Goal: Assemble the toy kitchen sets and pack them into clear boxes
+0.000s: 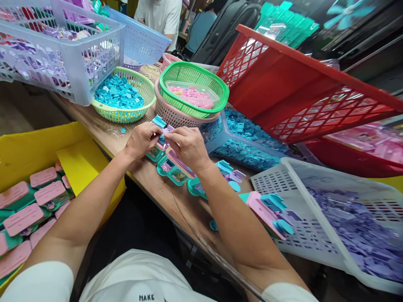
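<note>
My left hand (142, 139) and my right hand (187, 146) meet over the wooden table (103, 128), both closed on a small plastic toy assembly (161, 126) with a blue piece and a purple piece sticking out between the fingers. Just below my hands lie teal toy bodies with pink parts (171, 167). Further right, more pink, blue and purple toy pieces (267, 209) rest on the table edge and on a white basket's rim.
A green basket of blue parts (121, 95), a green basket stacked on a pink one (192, 90), a tilted red crate (296, 88), a tray of blue parts (248, 142), a white basket of purple parts (352, 226), a lilac crate (59, 46). A yellow box (34, 197) holds finished toys. Another person (160, 16) sits opposite.
</note>
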Demonstrator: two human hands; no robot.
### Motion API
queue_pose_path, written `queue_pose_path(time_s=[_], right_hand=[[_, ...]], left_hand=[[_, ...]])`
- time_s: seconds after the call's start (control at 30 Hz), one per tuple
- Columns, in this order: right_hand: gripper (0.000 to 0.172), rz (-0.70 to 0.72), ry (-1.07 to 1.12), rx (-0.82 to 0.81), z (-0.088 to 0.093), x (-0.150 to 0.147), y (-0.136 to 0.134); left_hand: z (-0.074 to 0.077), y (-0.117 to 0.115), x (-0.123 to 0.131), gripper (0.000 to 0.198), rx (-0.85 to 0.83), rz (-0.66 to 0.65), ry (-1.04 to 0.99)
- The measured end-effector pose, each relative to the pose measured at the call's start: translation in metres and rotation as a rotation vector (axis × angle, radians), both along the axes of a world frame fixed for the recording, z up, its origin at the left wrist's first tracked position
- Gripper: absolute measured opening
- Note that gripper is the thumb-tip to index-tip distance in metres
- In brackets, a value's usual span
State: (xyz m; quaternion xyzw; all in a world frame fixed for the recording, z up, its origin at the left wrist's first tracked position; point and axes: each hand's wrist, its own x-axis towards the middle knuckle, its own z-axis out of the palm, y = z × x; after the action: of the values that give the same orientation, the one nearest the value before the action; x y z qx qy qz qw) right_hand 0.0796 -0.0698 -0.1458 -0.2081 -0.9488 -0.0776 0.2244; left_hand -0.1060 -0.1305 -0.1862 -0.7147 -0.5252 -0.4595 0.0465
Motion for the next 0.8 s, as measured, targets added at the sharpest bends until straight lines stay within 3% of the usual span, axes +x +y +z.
queue_pose_path(time_s=[0.27, 0.47, 0.57, 0.67, 0.73, 0.8], right_hand=[[0.021, -0.079, -0.189, 0.033, 0.014, -0.005, -0.024], [0.031, -0.095, -0.197, -0.068, 0.017, -0.014, -0.036], [0.031, -0.070, -0.238, -0.084, 0.030, -0.020, -0.037], [0.025, 0.018, -0.324, -0.193, 0.057, -0.020, -0.018], [0.021, 0.046, -0.350, -0.275, 0.080, -0.013, 0.011], [0.024, -0.021, -0.314, -0.290, 0.101, -0.004, 0.052]], left_hand=[[0.018, -0.023, 0.007, 0.025, -0.227, 0.076, 0.366], [0.028, -0.036, 0.006, 0.036, -0.199, 0.092, 0.420], [0.036, -0.035, 0.002, 0.037, -0.263, 0.117, 0.467], [0.046, -0.033, -0.007, 0.039, -0.299, 0.139, 0.533], [0.056, -0.026, -0.017, 0.038, -0.297, 0.088, 0.523], [0.071, -0.009, -0.027, 0.034, -0.256, 0.057, 0.459]])
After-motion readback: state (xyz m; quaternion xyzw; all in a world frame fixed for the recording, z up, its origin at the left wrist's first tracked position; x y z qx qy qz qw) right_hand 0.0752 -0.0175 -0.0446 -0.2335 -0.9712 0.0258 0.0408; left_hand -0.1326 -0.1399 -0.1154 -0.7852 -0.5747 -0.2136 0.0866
